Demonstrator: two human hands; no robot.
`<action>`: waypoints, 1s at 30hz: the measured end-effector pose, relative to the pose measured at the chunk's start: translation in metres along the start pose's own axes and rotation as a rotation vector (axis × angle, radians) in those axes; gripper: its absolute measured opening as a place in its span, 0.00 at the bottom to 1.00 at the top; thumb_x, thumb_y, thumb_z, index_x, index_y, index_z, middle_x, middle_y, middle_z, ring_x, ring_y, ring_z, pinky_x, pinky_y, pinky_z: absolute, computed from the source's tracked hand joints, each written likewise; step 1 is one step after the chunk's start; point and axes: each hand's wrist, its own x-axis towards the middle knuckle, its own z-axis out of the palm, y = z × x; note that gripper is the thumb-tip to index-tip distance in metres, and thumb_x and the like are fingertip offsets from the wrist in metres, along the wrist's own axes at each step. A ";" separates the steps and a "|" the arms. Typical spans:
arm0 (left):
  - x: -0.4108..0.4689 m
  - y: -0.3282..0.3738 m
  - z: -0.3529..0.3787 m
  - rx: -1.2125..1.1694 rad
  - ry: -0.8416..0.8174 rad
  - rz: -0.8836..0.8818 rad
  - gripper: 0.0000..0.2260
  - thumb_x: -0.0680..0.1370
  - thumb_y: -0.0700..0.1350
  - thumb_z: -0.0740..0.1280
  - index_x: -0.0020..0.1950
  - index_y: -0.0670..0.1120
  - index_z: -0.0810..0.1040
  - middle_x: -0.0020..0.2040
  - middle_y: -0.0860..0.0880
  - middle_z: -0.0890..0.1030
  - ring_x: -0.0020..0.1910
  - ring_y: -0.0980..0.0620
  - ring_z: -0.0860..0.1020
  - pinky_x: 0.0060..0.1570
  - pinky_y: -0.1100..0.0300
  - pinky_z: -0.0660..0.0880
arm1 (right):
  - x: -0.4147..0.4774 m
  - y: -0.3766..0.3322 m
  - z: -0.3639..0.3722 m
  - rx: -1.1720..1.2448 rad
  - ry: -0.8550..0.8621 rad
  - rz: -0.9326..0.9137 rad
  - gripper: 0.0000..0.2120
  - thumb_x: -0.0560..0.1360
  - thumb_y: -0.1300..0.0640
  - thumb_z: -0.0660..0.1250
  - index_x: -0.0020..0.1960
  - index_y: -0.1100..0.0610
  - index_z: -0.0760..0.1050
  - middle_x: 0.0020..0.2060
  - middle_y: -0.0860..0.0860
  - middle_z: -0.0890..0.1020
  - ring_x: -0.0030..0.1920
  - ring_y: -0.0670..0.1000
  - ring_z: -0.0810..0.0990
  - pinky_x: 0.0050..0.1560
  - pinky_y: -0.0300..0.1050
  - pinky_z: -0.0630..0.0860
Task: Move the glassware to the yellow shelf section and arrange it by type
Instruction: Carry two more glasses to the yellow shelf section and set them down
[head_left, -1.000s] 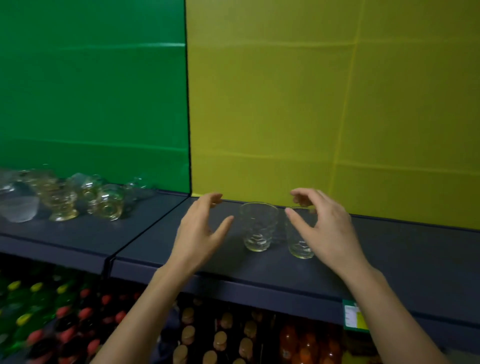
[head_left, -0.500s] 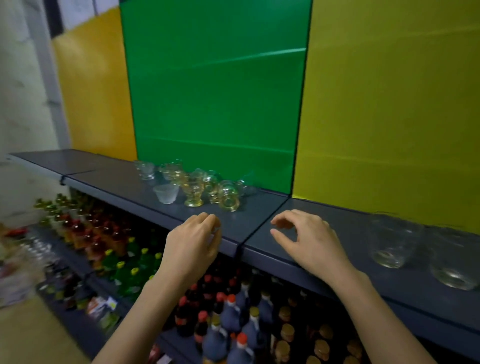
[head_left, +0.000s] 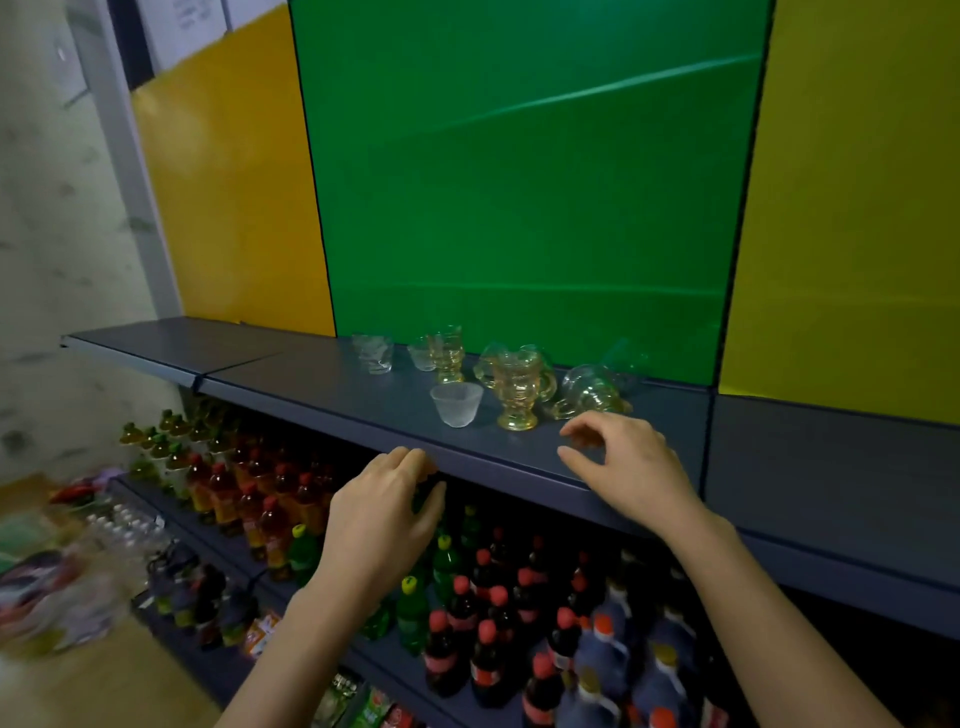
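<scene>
**Grey shelving against coloured panels**

A dark grey shelf (head_left: 311, 374) is set along a run of back panels: an orange panel (head_left: 234, 182) at the left, a green panel (head_left: 519, 182) in the middle and a yellow panel (head_left: 857, 208) at the right. Creases are seen across the green one. A pale mottled wall (head_left: 52, 260) is seen at far left. Below, lower shelves (head_left: 208, 548) are stocked with bottles (head_left: 485, 670), and a tan floor (head_left: 104, 686) is glimpsed, blurred.

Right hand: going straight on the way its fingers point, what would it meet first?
Probably the glass lying on its side, just beyond the right hand; the amber footed mug stands further left. Depth is unclear.
</scene>
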 end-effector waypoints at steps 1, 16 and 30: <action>0.003 -0.008 0.002 -0.007 -0.003 -0.002 0.08 0.74 0.51 0.62 0.45 0.47 0.74 0.42 0.51 0.79 0.43 0.48 0.77 0.32 0.59 0.68 | 0.007 -0.004 0.006 0.005 0.008 0.010 0.11 0.73 0.48 0.66 0.54 0.48 0.76 0.47 0.44 0.80 0.50 0.47 0.78 0.51 0.48 0.77; 0.106 -0.091 0.076 -0.226 0.009 -0.034 0.21 0.73 0.62 0.62 0.58 0.48 0.71 0.55 0.53 0.76 0.55 0.52 0.75 0.47 0.56 0.73 | 0.123 -0.014 0.075 0.013 0.161 0.211 0.38 0.71 0.40 0.65 0.72 0.59 0.58 0.69 0.55 0.68 0.67 0.55 0.69 0.65 0.51 0.67; 0.169 -0.114 0.133 -0.906 -0.534 -0.147 0.47 0.52 0.66 0.75 0.67 0.51 0.64 0.62 0.56 0.71 0.60 0.58 0.71 0.57 0.64 0.65 | 0.156 -0.007 0.101 0.156 0.192 0.409 0.39 0.61 0.40 0.74 0.65 0.53 0.64 0.60 0.50 0.77 0.58 0.51 0.76 0.58 0.44 0.71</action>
